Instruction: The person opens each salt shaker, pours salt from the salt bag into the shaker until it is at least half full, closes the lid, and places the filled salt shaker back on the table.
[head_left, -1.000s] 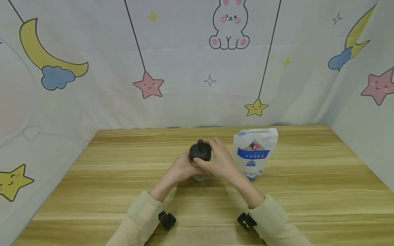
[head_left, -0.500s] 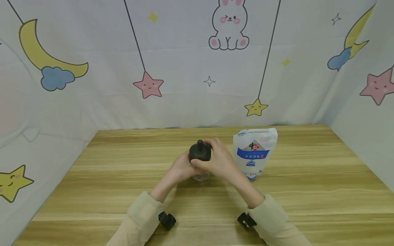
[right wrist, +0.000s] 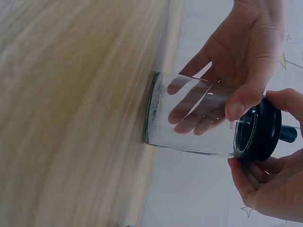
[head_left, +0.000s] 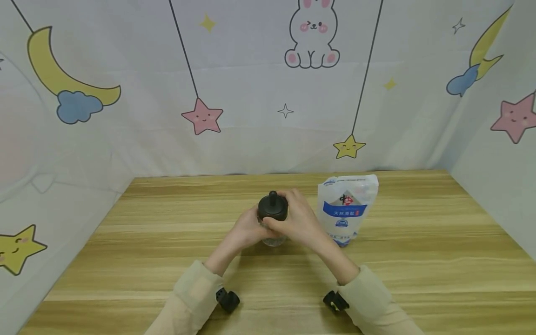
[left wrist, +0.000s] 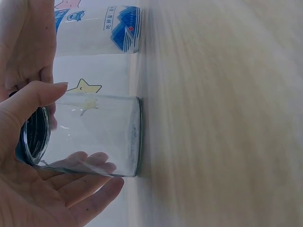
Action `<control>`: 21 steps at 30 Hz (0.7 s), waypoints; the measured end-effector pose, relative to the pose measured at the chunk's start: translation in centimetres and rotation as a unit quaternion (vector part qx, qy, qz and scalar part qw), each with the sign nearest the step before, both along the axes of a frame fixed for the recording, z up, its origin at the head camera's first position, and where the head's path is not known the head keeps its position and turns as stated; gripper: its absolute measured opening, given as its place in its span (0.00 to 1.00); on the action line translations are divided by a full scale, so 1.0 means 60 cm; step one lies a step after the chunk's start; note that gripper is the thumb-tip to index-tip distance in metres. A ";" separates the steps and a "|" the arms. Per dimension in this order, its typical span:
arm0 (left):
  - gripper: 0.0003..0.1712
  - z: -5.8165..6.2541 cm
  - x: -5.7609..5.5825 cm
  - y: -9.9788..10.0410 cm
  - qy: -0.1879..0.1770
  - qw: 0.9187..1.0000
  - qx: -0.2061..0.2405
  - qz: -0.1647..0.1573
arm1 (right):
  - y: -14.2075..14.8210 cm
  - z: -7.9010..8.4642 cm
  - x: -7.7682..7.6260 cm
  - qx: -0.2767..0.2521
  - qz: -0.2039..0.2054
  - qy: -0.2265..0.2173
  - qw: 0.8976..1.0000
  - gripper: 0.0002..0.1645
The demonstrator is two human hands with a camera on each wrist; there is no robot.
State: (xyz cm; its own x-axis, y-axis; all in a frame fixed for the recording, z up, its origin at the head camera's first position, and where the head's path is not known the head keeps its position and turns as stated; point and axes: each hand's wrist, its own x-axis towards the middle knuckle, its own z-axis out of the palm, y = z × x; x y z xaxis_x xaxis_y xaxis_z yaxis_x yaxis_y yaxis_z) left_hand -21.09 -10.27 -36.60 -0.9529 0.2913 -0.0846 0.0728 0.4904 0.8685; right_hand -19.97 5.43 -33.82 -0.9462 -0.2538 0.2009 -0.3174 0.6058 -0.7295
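Note:
A clear glass jar [right wrist: 199,118] stands upright on the wooden table, topped by a black lid [head_left: 272,207] with a small knob. Its glass looks see-through, with a few whitish specks low down. My left hand [head_left: 246,227] grips the jar from the left, thumb in front and fingers behind the glass. From the right, my right hand [head_left: 300,218] holds the lid at its edge between thumb and fingers. Most of the jar's body is hidden by the hands in the head view. Right of the hands stands a white and blue salt pouch [head_left: 345,209].
The wooden table [head_left: 176,200] reaches to a white curtain [head_left: 251,70] printed with stars, moons and a rabbit, which closes off the back and both sides. A small black wrist camera [head_left: 227,300] sits below the left sleeve, another by the right.

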 end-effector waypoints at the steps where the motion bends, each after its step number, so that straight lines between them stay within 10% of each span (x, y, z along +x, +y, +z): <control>1: 0.42 0.000 0.000 0.000 0.000 1.000 -0.001 0.000 | 0.000 0.000 0.000 0.000 0.002 0.001 1.000 0.41; 21: 0.40 0.000 -0.001 -0.001 0.013 1.000 0.004 -0.011 | -0.001 0.004 0.002 0.007 -0.010 0.021 1.000 0.45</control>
